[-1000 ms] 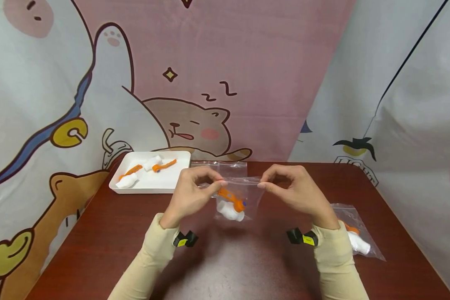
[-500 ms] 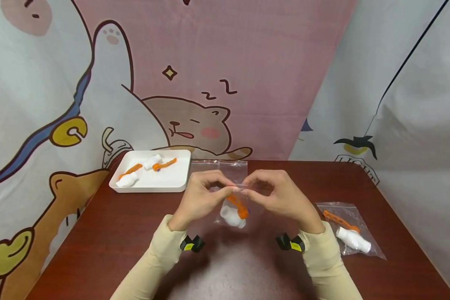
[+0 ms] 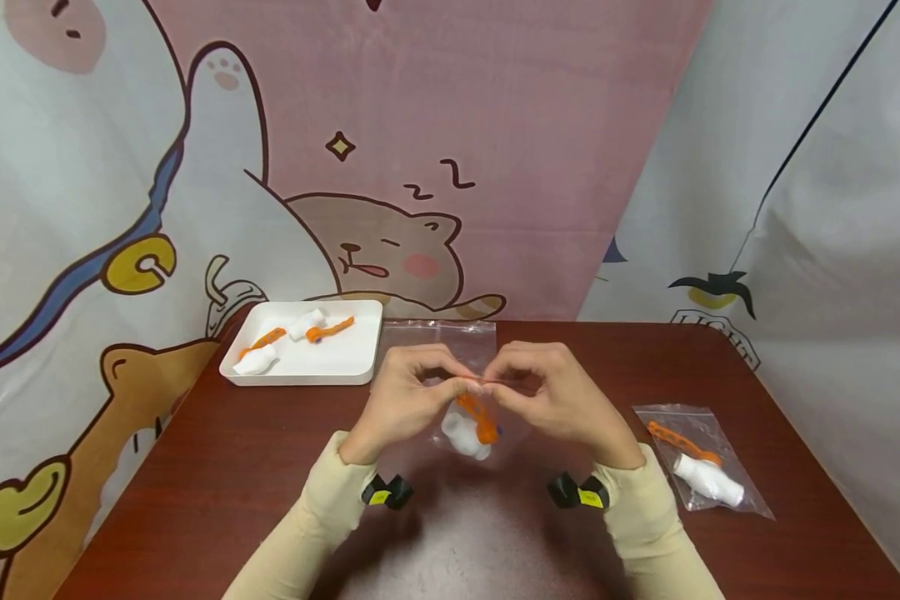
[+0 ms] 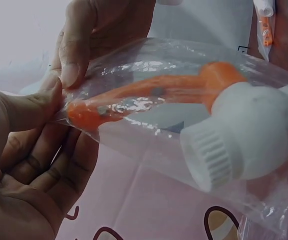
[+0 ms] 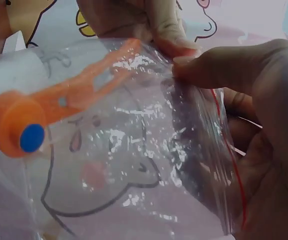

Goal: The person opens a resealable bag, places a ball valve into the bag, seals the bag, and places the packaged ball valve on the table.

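Note:
Over the middle of the table, my left hand and right hand meet at the top of a clear zip bag. Thumb and fingers of each hand pinch its edge, with the fingertips close together. A red line runs along the seal in the right wrist view. Below my fingers hangs the bag's content: an orange stick-like plastic part with a round end and a blue dot, plus a white rounded plastic piece with a ribbed neck.
A white tray at the back left holds orange parts and white pieces. Behind my hands lies another clear bag. On the right, a zip bag contains an orange part and a white piece. A patterned cloth hangs behind the table.
My hands, earlier apart on the stretched bag top, have come together, the right moving left. The bag on the right now shows fully. Over the last half second the hands barely shift.

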Tool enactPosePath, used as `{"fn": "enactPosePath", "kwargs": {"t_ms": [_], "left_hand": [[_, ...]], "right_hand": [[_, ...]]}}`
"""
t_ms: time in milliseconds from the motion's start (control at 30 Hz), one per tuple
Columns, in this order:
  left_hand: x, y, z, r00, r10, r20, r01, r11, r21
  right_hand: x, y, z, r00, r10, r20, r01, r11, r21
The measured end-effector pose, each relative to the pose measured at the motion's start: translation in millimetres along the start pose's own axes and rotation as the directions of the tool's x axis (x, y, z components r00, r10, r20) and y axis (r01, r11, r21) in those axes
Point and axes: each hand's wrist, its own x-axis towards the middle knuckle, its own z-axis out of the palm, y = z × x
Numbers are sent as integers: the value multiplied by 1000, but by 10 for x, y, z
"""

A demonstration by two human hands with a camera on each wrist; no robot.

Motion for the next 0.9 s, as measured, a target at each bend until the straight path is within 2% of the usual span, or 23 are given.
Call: {"fn": "enactPosePath", "kwargs": {"t_ms": [367, 667, 900], "left_hand": [[10, -3, -17, 999, 36, -16, -36, 999, 7], [4, -58, -43, 996, 35, 79, -37, 999, 26], [16, -80, 9, 996, 80, 46, -83, 994, 75]], "right_hand": [[-14, 46, -32, 1000, 27, 1, -27, 1000, 3], [-3, 30, -16, 1000, 3, 3, -3, 1000, -18], [-16, 73, -20, 999, 29, 21, -29, 1000, -4]]}}
